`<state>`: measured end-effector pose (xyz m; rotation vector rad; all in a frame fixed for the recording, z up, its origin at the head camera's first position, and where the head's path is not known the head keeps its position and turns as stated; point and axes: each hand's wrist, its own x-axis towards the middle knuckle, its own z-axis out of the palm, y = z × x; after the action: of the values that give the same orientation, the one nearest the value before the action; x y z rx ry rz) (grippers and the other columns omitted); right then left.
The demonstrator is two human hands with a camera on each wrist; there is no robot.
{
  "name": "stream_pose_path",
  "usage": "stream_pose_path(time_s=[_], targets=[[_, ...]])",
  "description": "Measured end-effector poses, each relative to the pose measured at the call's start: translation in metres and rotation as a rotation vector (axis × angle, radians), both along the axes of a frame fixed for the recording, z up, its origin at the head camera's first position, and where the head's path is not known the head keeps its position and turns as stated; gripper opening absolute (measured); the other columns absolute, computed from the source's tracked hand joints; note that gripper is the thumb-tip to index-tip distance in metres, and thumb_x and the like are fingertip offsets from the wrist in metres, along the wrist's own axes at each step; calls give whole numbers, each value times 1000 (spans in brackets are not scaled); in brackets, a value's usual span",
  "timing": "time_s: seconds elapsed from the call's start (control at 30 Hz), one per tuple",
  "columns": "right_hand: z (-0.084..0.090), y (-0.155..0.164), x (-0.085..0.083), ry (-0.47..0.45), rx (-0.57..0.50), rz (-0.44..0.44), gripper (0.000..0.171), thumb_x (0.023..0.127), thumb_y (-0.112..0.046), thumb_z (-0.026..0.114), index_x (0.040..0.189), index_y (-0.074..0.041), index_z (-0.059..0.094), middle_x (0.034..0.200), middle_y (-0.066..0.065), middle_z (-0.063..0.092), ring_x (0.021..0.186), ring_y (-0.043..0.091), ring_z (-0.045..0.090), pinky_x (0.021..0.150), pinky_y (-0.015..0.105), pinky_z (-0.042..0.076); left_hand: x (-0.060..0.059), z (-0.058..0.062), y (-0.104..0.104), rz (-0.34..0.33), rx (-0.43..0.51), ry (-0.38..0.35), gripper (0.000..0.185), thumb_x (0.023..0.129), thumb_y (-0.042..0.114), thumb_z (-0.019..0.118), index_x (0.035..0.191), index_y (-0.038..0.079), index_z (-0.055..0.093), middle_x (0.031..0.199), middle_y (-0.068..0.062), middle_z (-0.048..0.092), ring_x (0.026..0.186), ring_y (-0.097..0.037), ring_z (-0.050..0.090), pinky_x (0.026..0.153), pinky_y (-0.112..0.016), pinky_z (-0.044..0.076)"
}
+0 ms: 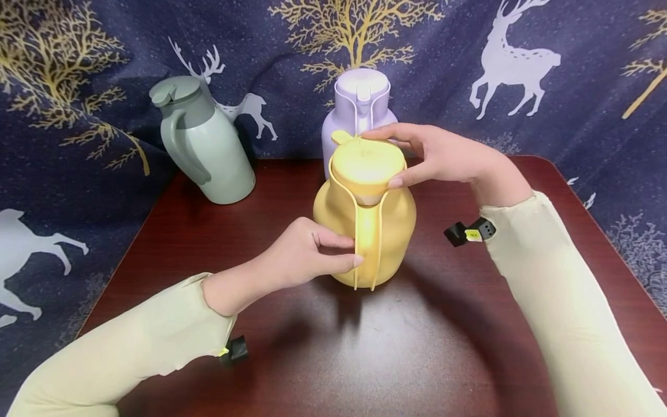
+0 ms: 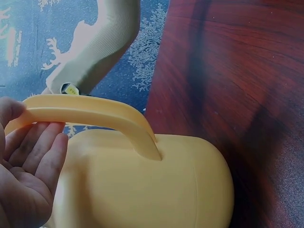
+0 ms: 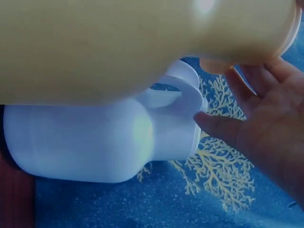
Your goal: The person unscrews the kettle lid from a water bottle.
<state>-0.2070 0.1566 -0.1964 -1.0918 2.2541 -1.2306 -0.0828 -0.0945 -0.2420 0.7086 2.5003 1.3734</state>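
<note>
Yellow jug handle (image 1: 367, 231) is pinched by the left hand (image 1: 304, 252), thumb and fingers curled round it. Lid (image 1: 367, 165) is gripped at its rim by the right hand (image 1: 443, 156), fingers spread across the top. Yellow thermos jug (image 1: 365, 226) stands upright mid-desk (image 1: 448, 347). Lilac jug (image 1: 359, 110) is set just behind it at the far edge; green jug (image 1: 200, 139) near the far left corner.

We see three jugs standing on the bench (image 1: 448, 347): the nearest jug (image 1: 365, 226) at the middle, a second jug (image 1: 358, 110) directly behind it and close to it, and a third jug (image 1: 205, 142) well apart at the back left, near the bench's rear edge.
</note>
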Motion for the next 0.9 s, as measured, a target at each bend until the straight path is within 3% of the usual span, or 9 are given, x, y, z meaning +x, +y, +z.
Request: stream_pose_path(time_s=[0.1, 0.17, 0.27, 0.33, 0.47, 0.6, 0.73, 0.9], targets=[[-10, 0, -1, -97, -122, 67, 74, 89, -9, 72, 152, -9, 34, 140, 8, 55, 123, 9, 56, 100, 21, 48, 1, 0, 1, 4, 5, 0, 22, 82, 16, 77, 102, 7, 78, 93, -5, 79, 88, -4, 68, 81, -25, 57], [-20, 0, 4, -139, -236, 83, 82, 90, -18, 72, 156, -9, 25, 152, 10, 43, 131, 9, 48, 106, 19, 44, 2, -1, 1, 7, 10, 0, 22, 82, 16, 78, 103, 7, 78, 93, -5, 79, 88, -4, 69, 80, -25, 57], [-29, -3, 20, -141, -326, 5, 95, 88, -37, 74, 159, -12, 16, 163, 10, 24, 140, 13, 37, 109, 17, 38, 3, -2, 2, 8, 19, -7, 23, 82, 16, 78, 103, 8, 78, 92, -5, 79, 87, -4, 69, 78, -25, 57], [-27, -8, 32, -58, -279, -124, 98, 86, -43, 74, 159, -14, 16, 165, 10, 20, 141, 18, 37, 111, 23, 38, 3, -3, 2, 9, 20, -11, 23, 82, 16, 78, 104, 8, 78, 92, -4, 79, 87, -4, 69, 78, -24, 57], [-15, -24, 51, 156, -45, -415, 87, 84, -34, 77, 156, -17, 30, 158, 13, 36, 136, 29, 40, 114, 44, 37, 3, -3, 1, 20, 22, -20, 24, 82, 16, 78, 105, 9, 78, 92, -4, 79, 86, -3, 68, 78, -23, 57], [-14, -37, 58, 248, 11, -548, 84, 80, -27, 80, 152, -13, 38, 153, 15, 44, 140, 32, 34, 118, 52, 28, 2, -3, 0, 19, 26, -2, 24, 82, 16, 77, 105, 8, 77, 93, -4, 79, 85, -2, 67, 77, -23, 56], [-18, -39, 57, 258, -20, -562, 79, 79, -25, 82, 148, -12, 46, 149, 12, 49, 138, 29, 37, 116, 50, 32, 2, -2, 0, 16, 24, -19, 25, 82, 16, 78, 106, 9, 77, 94, -4, 79, 86, -2, 66, 78, -23, 56], [-20, -27, 42, 224, -62, -428, 74, 80, -18, 79, 146, -15, 47, 147, 11, 49, 131, 23, 42, 110, 40, 35, 1, -1, 1, 16, 9, -23, 24, 82, 17, 78, 105, 9, 78, 93, -3, 79, 86, -4, 67, 76, -23, 56]])
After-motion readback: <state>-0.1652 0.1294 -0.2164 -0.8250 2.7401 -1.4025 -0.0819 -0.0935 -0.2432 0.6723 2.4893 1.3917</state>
